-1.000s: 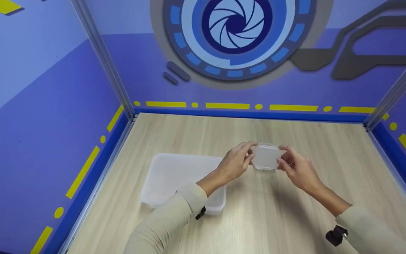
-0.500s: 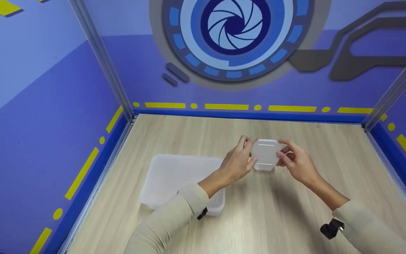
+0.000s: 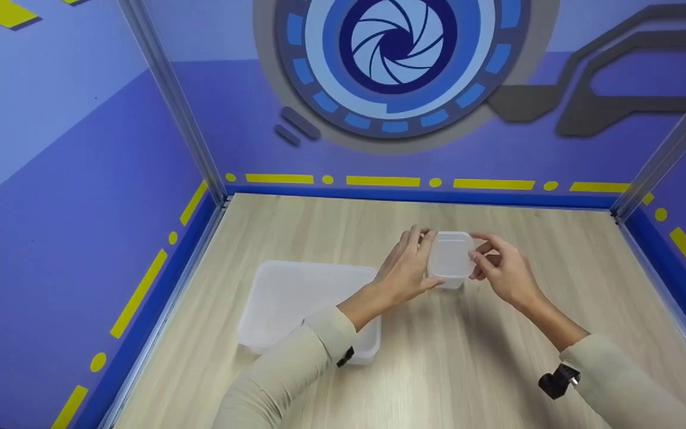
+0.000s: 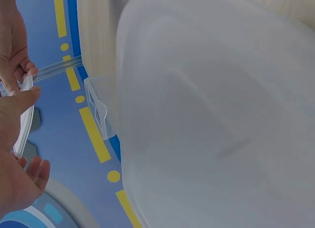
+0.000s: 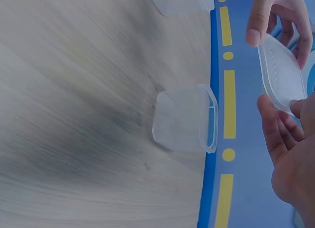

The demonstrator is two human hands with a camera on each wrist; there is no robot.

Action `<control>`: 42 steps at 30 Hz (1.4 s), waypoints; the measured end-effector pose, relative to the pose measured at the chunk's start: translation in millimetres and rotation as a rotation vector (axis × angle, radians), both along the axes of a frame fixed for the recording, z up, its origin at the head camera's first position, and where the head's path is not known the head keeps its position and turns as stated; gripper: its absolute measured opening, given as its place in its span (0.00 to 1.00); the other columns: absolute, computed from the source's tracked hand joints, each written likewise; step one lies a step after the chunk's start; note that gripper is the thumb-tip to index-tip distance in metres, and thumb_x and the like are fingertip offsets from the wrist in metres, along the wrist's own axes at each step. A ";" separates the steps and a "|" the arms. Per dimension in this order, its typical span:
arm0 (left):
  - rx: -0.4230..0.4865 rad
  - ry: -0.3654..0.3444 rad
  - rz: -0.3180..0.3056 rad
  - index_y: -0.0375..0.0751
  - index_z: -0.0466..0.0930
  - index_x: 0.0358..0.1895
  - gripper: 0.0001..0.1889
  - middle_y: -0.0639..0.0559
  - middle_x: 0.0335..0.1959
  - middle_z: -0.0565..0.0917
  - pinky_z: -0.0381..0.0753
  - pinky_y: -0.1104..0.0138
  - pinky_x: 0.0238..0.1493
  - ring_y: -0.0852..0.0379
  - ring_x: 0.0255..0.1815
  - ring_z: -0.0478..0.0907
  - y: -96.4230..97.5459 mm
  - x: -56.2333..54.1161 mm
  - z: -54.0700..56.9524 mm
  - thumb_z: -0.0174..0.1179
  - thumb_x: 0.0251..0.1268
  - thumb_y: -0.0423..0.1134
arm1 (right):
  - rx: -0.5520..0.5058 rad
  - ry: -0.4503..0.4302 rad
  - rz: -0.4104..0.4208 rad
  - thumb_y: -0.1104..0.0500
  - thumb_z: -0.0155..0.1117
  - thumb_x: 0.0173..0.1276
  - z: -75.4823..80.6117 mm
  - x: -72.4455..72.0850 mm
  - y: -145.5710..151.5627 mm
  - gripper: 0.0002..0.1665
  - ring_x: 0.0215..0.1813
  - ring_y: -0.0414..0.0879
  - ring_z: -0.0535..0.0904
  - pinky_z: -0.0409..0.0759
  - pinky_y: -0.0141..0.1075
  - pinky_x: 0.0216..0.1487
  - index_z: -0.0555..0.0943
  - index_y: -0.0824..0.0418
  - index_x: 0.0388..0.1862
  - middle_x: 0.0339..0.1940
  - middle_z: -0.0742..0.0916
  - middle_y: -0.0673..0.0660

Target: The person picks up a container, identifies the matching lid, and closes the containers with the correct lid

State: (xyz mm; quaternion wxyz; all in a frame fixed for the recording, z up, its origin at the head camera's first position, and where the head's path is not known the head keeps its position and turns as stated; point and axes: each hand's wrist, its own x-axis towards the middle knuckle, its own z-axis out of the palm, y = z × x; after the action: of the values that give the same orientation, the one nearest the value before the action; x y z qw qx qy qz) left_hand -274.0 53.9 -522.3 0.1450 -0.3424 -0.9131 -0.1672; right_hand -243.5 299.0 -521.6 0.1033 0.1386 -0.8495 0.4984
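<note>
Between both hands is a small translucent lid (image 3: 451, 253) with rounded corners. My left hand (image 3: 402, 262) grips its left edge, thumb at the near corner and fingers along the far side. On the opposite edge, my right hand (image 3: 507, 271) pinches the lid between thumb and fingers. The right wrist view shows the lid (image 5: 283, 73) tilted and apart from a small clear container (image 5: 179, 120), which stands upright and open-topped on the table. From the head camera, the lid hides most of that container.
A large translucent white container (image 3: 295, 298) lies on the wood-grain table (image 3: 438, 369), partly behind my left forearm. Blue panels (image 3: 343, 158) with yellow markings enclose the table at the back and sides, with metal posts (image 3: 182, 113) at the corners.
Both hands have shifted the lid slightly away from me and turned it so that its broad face shows more squarely. My left thumb has moved along its near edge. The large container stays put.
</note>
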 end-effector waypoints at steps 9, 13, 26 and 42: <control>-0.054 -0.029 0.009 0.39 0.63 0.81 0.50 0.47 0.73 0.66 0.70 0.63 0.73 0.53 0.72 0.65 -1.0 -8.7 5.1 0.71 0.65 0.65 | 0.175 0.057 -0.025 0.55 0.74 0.73 1.0 -4.8 -1.8 0.35 0.43 0.52 0.86 0.86 0.29 0.40 0.75 0.69 0.73 0.48 0.84 0.61; -0.050 -0.057 -0.005 0.40 0.64 0.80 0.49 0.48 0.73 0.66 0.68 0.62 0.75 0.53 0.73 0.64 -1.1 -12.6 7.5 0.71 0.65 0.65 | 0.221 0.086 -0.017 0.52 0.81 0.66 -0.1 -6.5 -1.6 0.43 0.54 0.57 0.81 0.86 0.33 0.48 0.75 0.69 0.73 0.56 0.81 0.62; -0.062 -0.154 0.018 0.43 0.67 0.79 0.47 0.51 0.74 0.67 0.70 0.61 0.73 0.54 0.73 0.64 3.2 -20.5 14.9 0.70 0.64 0.66 | 0.288 0.142 0.022 0.54 0.85 0.60 -3.2 -11.2 0.6 0.52 0.67 0.63 0.74 0.81 0.61 0.59 0.69 0.72 0.77 0.70 0.74 0.68; -0.087 -0.175 0.045 0.43 0.68 0.79 0.47 0.51 0.74 0.68 0.69 0.60 0.74 0.54 0.74 0.65 16.9 -27.9 11.1 0.70 0.64 0.66 | 0.348 0.132 0.002 0.52 0.85 0.61 -7.1 -17.6 9.4 0.52 0.68 0.66 0.74 0.76 0.67 0.64 0.70 0.71 0.77 0.71 0.73 0.68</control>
State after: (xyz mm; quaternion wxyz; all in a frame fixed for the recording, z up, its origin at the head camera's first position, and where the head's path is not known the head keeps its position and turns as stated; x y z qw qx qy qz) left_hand -302.0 70.8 -511.2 0.0532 -0.3118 -0.9362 -0.1533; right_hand -261.1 308.3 -528.8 0.1329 0.1877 -0.9141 0.3339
